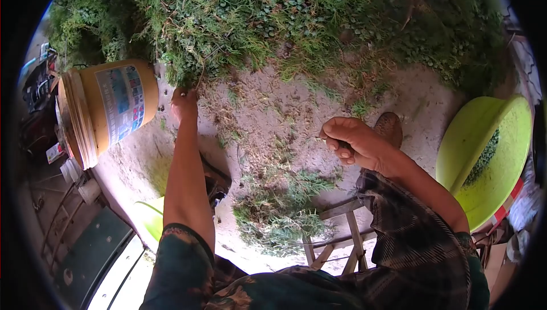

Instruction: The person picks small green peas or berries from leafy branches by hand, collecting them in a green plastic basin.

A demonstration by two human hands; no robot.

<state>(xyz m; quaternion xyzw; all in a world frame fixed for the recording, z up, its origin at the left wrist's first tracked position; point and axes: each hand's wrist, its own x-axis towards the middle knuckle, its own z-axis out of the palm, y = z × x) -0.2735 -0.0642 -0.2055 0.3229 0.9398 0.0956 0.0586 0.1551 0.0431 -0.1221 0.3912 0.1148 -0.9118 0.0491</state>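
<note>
My left hand (184, 106) reaches forward to the near edge of a heap of green conifer cuttings (245, 19). Its fingers are closed at the lower end of a conifer branch (188, 66), whose thin brown stem shows beside the hand. My right hand (354, 144) is held above the floor near my shoe, fingers curled in and thumb against the forefinger. Whatever lies inside those fingers, if anything, is hidden. Small round bluish-green cones show among the sprigs of the heap.
A yellow bucket (126, 100) with a printed label stands left. At right, a lime-green basin (478, 139) holds small green bits; another green basin (149, 219) shows lower left. Stripped sprigs (279, 213) litter the floor by a wooden frame (353, 230).
</note>
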